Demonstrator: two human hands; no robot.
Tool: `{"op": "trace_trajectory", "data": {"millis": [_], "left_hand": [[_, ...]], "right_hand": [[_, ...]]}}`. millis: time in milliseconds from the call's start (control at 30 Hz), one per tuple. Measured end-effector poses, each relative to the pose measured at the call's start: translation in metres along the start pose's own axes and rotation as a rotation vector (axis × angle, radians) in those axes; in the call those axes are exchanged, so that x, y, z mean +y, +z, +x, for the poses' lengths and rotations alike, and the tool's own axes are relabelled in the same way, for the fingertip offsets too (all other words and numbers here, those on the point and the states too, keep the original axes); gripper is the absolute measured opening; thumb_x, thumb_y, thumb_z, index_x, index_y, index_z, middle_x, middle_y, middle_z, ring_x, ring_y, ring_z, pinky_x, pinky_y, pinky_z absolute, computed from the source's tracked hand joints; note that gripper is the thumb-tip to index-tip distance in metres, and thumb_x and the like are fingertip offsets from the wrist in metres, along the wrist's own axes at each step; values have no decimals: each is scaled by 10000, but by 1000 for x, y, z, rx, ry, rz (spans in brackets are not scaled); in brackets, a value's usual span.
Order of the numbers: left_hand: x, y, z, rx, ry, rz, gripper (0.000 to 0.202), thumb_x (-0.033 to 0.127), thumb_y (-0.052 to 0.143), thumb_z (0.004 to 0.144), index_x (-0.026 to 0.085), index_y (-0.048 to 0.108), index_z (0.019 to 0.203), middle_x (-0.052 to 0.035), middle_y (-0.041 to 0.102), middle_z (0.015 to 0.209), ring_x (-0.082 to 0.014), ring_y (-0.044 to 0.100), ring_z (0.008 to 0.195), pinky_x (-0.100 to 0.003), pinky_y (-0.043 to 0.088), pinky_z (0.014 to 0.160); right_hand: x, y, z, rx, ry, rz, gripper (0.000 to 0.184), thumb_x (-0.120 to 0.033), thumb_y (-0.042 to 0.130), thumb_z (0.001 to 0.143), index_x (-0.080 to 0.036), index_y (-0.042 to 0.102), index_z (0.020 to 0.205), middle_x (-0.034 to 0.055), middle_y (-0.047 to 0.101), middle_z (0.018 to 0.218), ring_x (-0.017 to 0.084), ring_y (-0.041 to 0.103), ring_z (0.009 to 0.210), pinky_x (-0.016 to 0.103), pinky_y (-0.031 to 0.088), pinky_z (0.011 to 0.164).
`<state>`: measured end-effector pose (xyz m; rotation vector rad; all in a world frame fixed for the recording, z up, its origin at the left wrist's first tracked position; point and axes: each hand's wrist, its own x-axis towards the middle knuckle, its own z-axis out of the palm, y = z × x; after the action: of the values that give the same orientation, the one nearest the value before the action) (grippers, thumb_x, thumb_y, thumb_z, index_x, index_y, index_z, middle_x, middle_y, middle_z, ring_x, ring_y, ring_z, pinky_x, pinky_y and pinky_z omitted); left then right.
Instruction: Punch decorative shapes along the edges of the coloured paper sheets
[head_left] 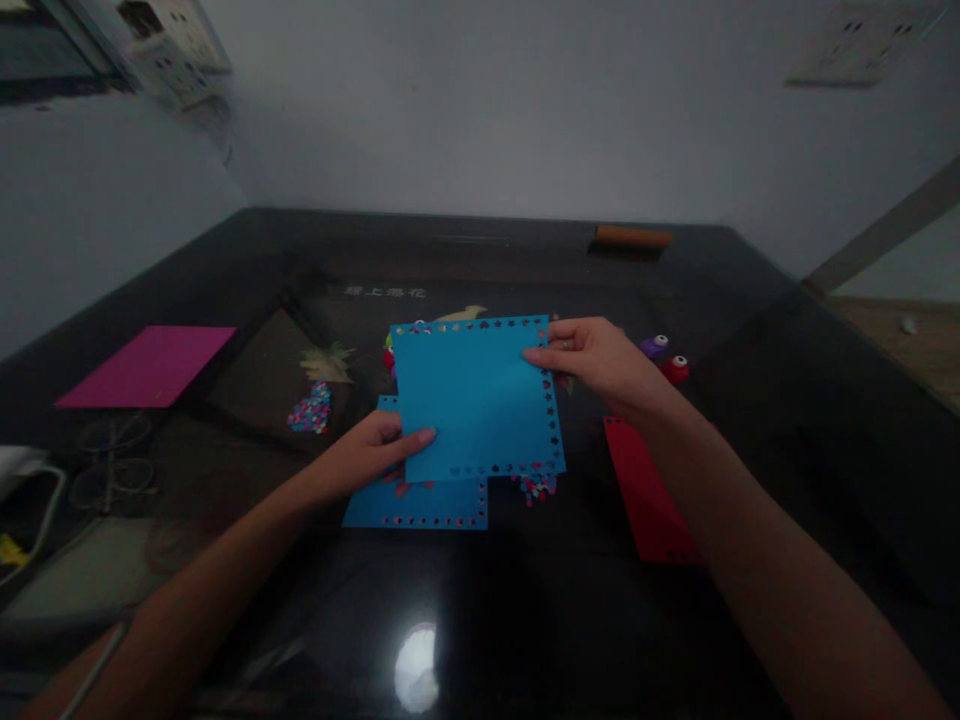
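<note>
A blue paper sheet (476, 395) with punched holes along its edges is held up over a dark glass table (525, 600). My left hand (375, 452) pinches its lower left corner, thumb on top. My right hand (592, 360) grips its upper right edge. Under it lies a second blue punched sheet (412, 505), flat on the table. A red punched sheet (649, 490) lies to the right, partly under my right forearm.
A magenta sheet (154, 365) lies at the far left. Piles of punched confetti (311, 410) sit left of the blue sheets. Small purple (655, 346) and red paper punches (677, 368) stand behind my right hand. An orange roll (632, 236) lies at the table's back edge.
</note>
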<state>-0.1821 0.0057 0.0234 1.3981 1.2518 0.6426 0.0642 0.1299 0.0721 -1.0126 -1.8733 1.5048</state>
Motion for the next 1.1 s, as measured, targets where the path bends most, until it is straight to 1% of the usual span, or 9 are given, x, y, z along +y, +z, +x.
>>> {"op": "trace_trajectory", "data": {"millis": [167,400,533,667,767,867,967,1033,1100], "left_hand": [[0,0,0,-74,-31,9,429,447,505,862,142,688,622,-1,580,446,-64,410,371,-164,309,379],[1,-2,0,-168,-37,33,423,451,508,868,150,725,664,-8,610,462,-78,458,388,-172,370,416],[-3,-4,0,-174,-45,98,430,464,499,872,153,739,698,-26,645,494,-93,493,402,-185,388,429],[-5,-5,1,-165,-35,151,462,468,508,865,158,688,574,-35,663,512,-95,513,415,-189,397,449],[-3,-4,1,-164,-14,201,495,478,507,860,158,667,518,-30,631,465,-88,479,396,-185,364,427],[-1,-4,2,-178,2,175,475,485,500,856,154,708,586,-23,615,450,-81,435,380,-186,337,417],[-2,-5,5,-109,11,73,456,499,514,838,141,729,654,-26,621,460,-84,430,385,-192,332,426],[-4,-6,7,5,33,-1,469,514,522,825,134,719,635,-25,606,446,-90,441,391,-199,333,435],[-7,-6,9,154,53,-78,472,523,534,814,133,698,607,-29,609,459,-96,456,402,-208,340,449]], "right_hand": [[-1,-1,0,8,17,-9,177,-304,689,712,-143,620,730,-23,537,581,83,439,507,242,295,471],[-1,-1,0,10,5,-20,174,-299,690,708,-152,602,681,-38,504,535,82,427,499,237,292,469],[1,-2,1,16,0,-14,170,-291,693,698,-154,598,670,-39,514,541,77,426,496,234,292,466],[3,-1,2,33,0,-15,169,-303,695,699,-158,609,684,-36,519,549,80,436,505,234,298,469],[2,1,2,56,-26,-14,185,-321,701,695,-161,610,674,-40,515,556,75,431,498,233,297,471],[0,2,2,101,-67,16,263,-402,638,764,-163,604,658,-37,517,556,72,441,493,233,323,483],[-1,2,3,162,-52,101,343,-476,542,828,-161,623,719,-8,577,584,83,498,498,234,345,481],[2,2,4,178,-46,113,360,-491,526,836,-155,633,762,15,620,613,93,540,499,233,345,469],[6,3,6,167,-59,74,363,-486,516,843,-150,630,764,32,643,620,100,565,490,233,345,463]]}}
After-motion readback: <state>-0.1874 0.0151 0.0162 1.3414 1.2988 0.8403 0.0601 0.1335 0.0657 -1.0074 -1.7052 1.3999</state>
